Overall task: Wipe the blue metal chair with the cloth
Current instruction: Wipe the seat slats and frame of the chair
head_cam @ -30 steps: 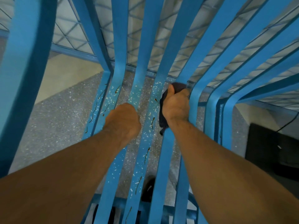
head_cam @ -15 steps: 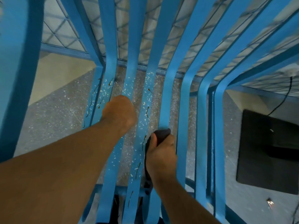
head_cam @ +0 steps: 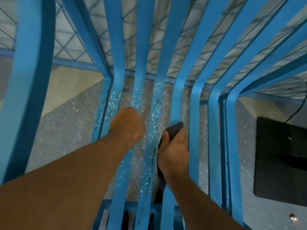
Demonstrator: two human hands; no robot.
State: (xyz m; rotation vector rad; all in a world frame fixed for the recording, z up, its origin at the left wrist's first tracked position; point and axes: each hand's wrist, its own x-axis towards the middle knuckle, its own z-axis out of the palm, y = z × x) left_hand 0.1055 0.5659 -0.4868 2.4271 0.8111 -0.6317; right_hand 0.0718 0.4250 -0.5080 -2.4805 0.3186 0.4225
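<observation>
The blue metal chair fills the view, its long flat slats running from the top down past my arms. Several slats left of centre carry white flecks and dark streaks. My left hand is closed in a fist around one of the middle slats. My right hand grips a dark cloth wrapped around the slat just to the right; the cloth sticks out above my thumb and hangs below my wrist.
Grey speckled floor shows between the slats. A black mat lies on the floor at the right, with a thin black cable running up from it. A blue crossbar joins the slats at the bottom.
My right hand slid the cloth down the slat toward me, then back up a little. My left hand kept its grip on the same slat.
</observation>
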